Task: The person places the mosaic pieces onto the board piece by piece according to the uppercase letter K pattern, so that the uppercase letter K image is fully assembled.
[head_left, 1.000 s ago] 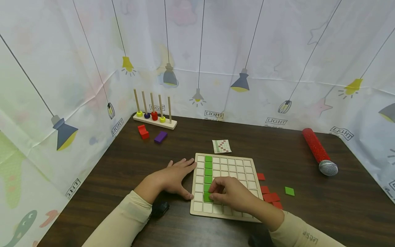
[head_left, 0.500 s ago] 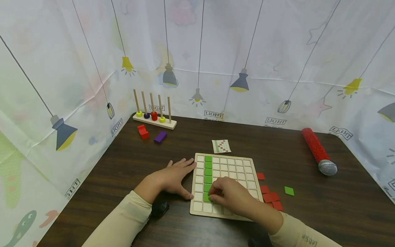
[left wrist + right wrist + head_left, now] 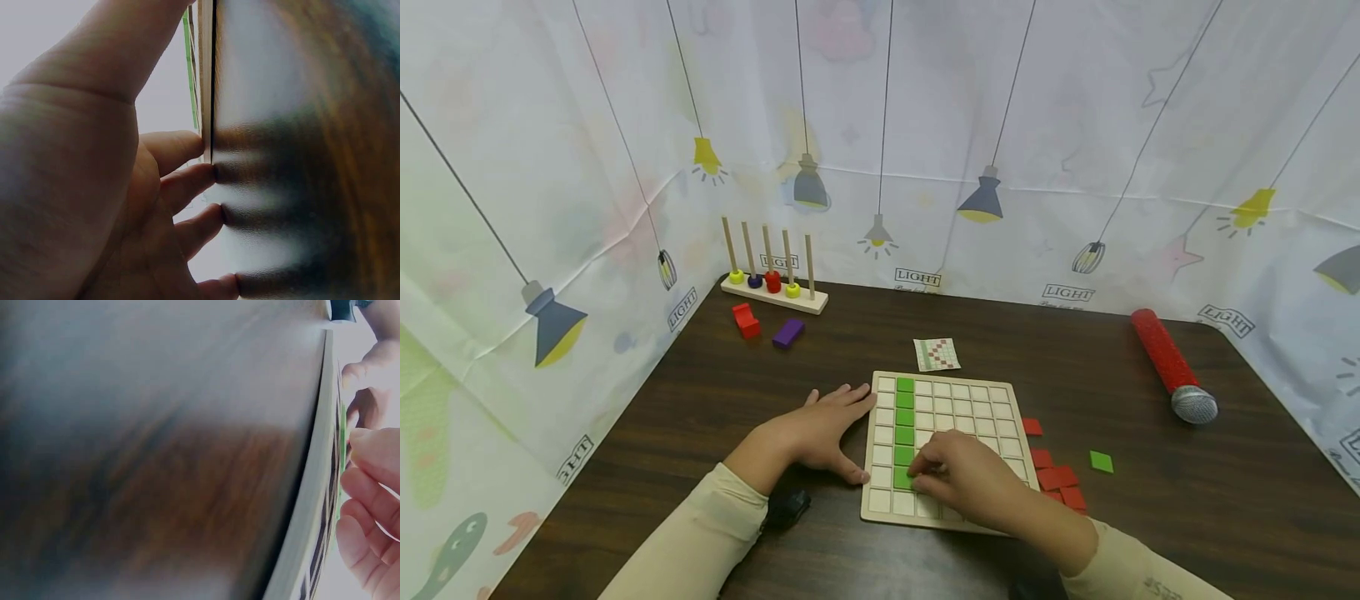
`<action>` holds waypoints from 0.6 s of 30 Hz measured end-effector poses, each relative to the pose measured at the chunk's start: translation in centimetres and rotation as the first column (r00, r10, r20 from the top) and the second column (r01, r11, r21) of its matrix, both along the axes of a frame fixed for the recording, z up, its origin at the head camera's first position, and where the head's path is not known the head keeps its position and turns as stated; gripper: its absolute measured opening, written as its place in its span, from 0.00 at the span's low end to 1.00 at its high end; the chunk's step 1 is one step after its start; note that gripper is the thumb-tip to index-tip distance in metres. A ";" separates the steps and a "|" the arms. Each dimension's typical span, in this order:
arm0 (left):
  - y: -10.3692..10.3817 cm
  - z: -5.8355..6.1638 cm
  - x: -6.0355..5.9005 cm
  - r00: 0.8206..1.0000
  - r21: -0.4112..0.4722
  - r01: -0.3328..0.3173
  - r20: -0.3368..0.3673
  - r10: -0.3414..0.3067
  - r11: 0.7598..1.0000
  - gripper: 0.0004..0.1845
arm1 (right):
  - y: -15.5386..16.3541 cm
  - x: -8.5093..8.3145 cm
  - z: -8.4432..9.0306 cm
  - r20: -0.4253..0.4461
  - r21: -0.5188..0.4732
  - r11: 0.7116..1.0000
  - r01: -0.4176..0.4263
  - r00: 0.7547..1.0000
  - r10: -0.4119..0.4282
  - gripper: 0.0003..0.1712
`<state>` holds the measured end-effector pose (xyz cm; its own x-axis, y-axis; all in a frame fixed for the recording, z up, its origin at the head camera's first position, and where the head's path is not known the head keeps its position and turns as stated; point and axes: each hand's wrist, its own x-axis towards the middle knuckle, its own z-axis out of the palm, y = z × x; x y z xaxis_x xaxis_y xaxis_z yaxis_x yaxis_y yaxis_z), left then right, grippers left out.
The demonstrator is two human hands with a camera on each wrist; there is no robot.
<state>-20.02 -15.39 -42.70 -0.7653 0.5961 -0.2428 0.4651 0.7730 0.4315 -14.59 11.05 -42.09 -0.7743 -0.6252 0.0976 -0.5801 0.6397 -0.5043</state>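
A pale wooden grid board (image 3: 880, 501) lies flat on the dark table, with a column of green square tiles (image 3: 904, 417) filling most of its second column. My left hand (image 3: 823, 429) rests at the board's left edge, fingers spread; the left wrist view has its fingertips (image 3: 215, 172) on the tabletop and board side. Over the board, my right hand (image 3: 962, 471) has bent, relaxed fingers, thumb and fingertips touching the lowest green tile (image 3: 902, 478), which sits in its cell. In the right wrist view a gap shows between thumb (image 3: 369, 447) and forefinger.
Several red tiles (image 3: 1057, 477) lie along the board's right side, one loose green tile (image 3: 1101, 462) beyond them. Behind the board are a printed pattern card (image 3: 937, 355), a peg stacker (image 3: 773, 297), a red block (image 3: 746, 321) and a purple block (image 3: 788, 333). A red microphone (image 3: 1172, 367) lies far right.
Both hands stay nearly in place; my right fingertips remain at the lowest green tile with only tiny movement. The head view drifts slightly.
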 end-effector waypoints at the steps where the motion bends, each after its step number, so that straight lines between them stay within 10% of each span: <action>1: 0.0 0.0 0.0 1.000 0.000 0.001 0.001 -0.001 1.000 0.62 | 0.2 0.0 0.1 0.001 -0.001 1.000 0.007 1.000 -0.007 0.03; 18: 0.0 0.3 0.1 1.000 0.007 0.011 0.010 -0.011 1.000 0.61 | 7.7 -0.3 0.7 -0.035 -0.020 0.973 0.229 0.973 -0.230 0.10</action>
<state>-19.88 -15.42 -42.42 -0.7564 0.6058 -0.2468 0.4686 0.7651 0.4416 -14.92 18.70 -41.41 -0.8926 -0.4295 0.1372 -0.4372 0.7501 -0.4962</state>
